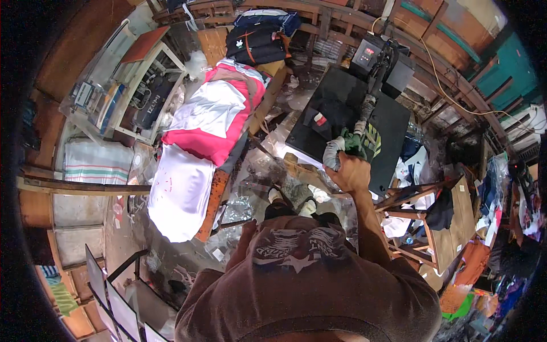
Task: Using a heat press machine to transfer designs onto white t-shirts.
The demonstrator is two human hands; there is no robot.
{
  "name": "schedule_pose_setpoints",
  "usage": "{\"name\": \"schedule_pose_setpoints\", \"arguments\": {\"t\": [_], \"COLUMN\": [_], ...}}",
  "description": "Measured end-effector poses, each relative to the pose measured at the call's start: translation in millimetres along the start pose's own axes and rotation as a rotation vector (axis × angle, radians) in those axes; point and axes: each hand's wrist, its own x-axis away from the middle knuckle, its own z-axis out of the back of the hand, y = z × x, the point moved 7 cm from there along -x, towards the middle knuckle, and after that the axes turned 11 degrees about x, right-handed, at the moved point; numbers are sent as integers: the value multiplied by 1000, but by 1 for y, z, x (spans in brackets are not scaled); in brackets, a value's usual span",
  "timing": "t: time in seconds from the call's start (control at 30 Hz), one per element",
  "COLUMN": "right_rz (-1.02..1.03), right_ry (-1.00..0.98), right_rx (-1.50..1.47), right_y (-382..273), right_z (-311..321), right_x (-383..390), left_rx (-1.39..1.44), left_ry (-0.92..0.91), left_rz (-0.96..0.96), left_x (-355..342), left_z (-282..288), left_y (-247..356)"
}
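Note:
My right hand (353,174) is closed around the cloth-wrapped end of a lever handle (334,153). Green cloth (354,142) is bound on the handle just past my fingers. The lever rises over the flat black plate of what looks like a heat press (319,105), and a control box with a red lit display (366,54) stands at its far end. A dark cloth with a small red and white patch (320,119) lies on the plate. Low by my body, my left hand (248,228) hangs near the bench edge, its fingers hidden.
Left of me, a long bench carries a white garment (182,188) and pink and white fabric (208,108). Folded dark clothes (256,43) are stacked at its far end. A wooden stand (450,228) with draped cloths is at right. Plastic scraps (239,208) litter the floor.

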Motion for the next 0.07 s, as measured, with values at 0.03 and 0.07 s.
{"name": "schedule_pose_setpoints", "arguments": {"t": [0.03,0.07], "right_rz": [5,19], "right_ry": [5,12], "right_rx": [-4,-24], "right_y": [0,-2], "right_z": [-1,1], "right_x": [0,0], "left_rx": [26,-11], "left_ry": [-30,-52], "left_rz": [74,97], "left_x": [0,0], "left_z": [-1,-3], "left_y": [-1,-10]}}
